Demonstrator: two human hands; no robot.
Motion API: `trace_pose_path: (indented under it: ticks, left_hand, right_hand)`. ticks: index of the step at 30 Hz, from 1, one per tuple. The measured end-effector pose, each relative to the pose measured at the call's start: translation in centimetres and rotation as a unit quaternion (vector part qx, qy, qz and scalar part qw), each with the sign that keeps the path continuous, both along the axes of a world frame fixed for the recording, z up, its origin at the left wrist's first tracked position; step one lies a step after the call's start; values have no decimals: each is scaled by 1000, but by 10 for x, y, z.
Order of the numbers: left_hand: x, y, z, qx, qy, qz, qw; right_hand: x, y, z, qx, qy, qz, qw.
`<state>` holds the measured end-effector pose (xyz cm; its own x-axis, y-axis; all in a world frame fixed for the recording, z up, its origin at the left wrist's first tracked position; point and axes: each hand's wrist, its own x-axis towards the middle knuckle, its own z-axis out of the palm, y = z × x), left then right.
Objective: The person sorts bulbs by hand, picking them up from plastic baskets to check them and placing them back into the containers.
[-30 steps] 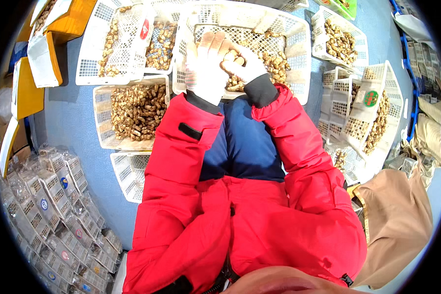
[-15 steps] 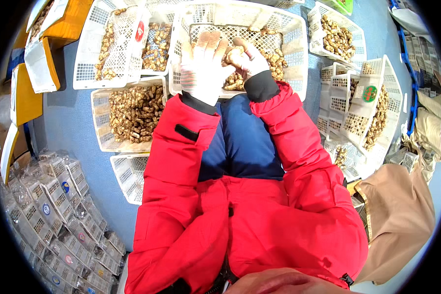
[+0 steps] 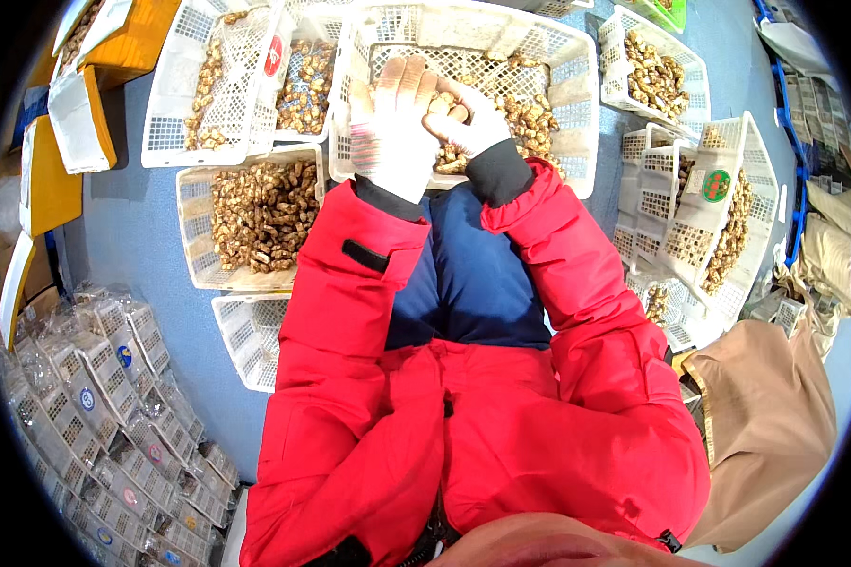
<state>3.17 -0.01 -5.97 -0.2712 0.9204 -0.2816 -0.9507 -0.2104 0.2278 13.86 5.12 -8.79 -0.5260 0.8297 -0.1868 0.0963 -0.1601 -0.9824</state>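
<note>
Both my hands wear pale gloves with brown-stained fingers and meet over a large white plastic crate (image 3: 572, 142) in front of me. My left hand (image 3: 392, 132) shows its back, fingers side by side and bent over the left side of a few knobbly tan pieces that look like mushrooms (image 3: 449, 109). From the right, my right hand (image 3: 482, 123) curls round the same pieces, its thumb along the near side. The left fingertips are partly hidden. Beneath the hands, more mushroom-like pieces (image 3: 531, 123) lie in the crate, mostly toward its right and near side.
At left stand a fuller crate (image 3: 184, 222) and two sparsely filled crates (image 3: 165, 113). Others holding similar pieces (image 3: 657, 80) stand at right, some tilted or stacked (image 3: 761, 227). Wrapped baskets (image 3: 113, 406) fill the lower left. A brown cloth (image 3: 766, 425) hangs lower right.
My hands have come closer together. The right hand has shifted slightly and turned the pieces, and the left fingers have drawn together from a wider spread.
</note>
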Motion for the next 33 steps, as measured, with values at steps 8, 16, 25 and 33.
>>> trace_pose_path:
  ticks: [8,16,25,33]
  left_hand:
    - [0,0,0,-5,-3,4,1000]
    - [4,4,-22,30,16,-49,998]
    - [-5,-11,-66,-48,131,-84,987]
    - [1,-6,-19,-182,56,-92,977]
  right_hand:
    - [0,1,-1,-27,55,-6,998]
    - [12,12,-1,-221,322,-87,916]
    - [10,17,-17,-267,386,-50,882]
    - [14,15,-11,-235,384,-13,893]
